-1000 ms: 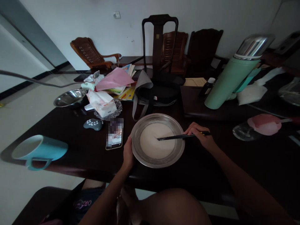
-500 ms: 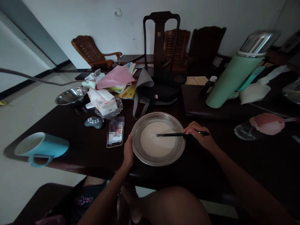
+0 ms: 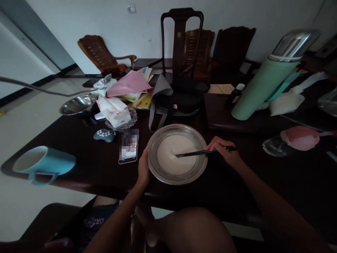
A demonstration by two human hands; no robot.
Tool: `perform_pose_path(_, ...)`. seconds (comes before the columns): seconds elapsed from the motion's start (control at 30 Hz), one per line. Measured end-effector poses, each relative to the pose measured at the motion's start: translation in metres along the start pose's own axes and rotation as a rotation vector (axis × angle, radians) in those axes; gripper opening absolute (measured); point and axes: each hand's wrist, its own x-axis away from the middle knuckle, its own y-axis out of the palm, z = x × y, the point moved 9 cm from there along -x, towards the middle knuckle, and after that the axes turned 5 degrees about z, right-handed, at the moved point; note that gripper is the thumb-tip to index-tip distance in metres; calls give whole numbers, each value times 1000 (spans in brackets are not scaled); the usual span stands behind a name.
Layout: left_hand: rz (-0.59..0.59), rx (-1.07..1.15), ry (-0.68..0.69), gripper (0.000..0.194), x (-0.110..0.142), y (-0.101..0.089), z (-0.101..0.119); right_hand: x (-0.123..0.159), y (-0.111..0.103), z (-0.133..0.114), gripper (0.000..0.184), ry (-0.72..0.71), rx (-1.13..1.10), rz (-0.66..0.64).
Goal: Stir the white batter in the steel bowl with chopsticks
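Observation:
A round metal bowl [image 3: 202,163] stands on the dark table near its front edge, holding a smooth off-white batter-like liquid [image 3: 179,167]. My left hand [image 3: 143,166] grips the bowl's left side, its fingers partly hidden beneath the rim. In my right hand [image 3: 223,150], closed fingers hold dark chopsticks [image 3: 196,153] that slant across the bowl's right rim. Their tips dip into the liquid close to its middle, with faint swirl marks around them. How many sticks there are I cannot clearly tell.
Left of the bowl lie a phone [image 3: 129,147], a grey game controller [image 3: 104,135] and a blue mug [image 3: 47,165]. A tissue pack [image 3: 116,114] and another metal bowl [image 3: 79,107] are farther back. A grey-black bag [image 3: 181,102] sits behind; a green thermos [image 3: 263,88] stands right.
The chopstick tips have moved slightly lower within the liquid, and the sticks now slant more. My left hand keeps its hold on the bowl. The whole view has shifted a little.

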Motion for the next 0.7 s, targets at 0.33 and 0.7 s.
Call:
perform_pose_path(0.33, -6, 23, -14, 37, -1, 2, 0, 0, -3, 0, 32, 17, -14, 11)
perform_pose_path(0.7, 3, -1, -25, 33, -2, 0, -3, 1, 0, 1, 30, 31, -3, -12)
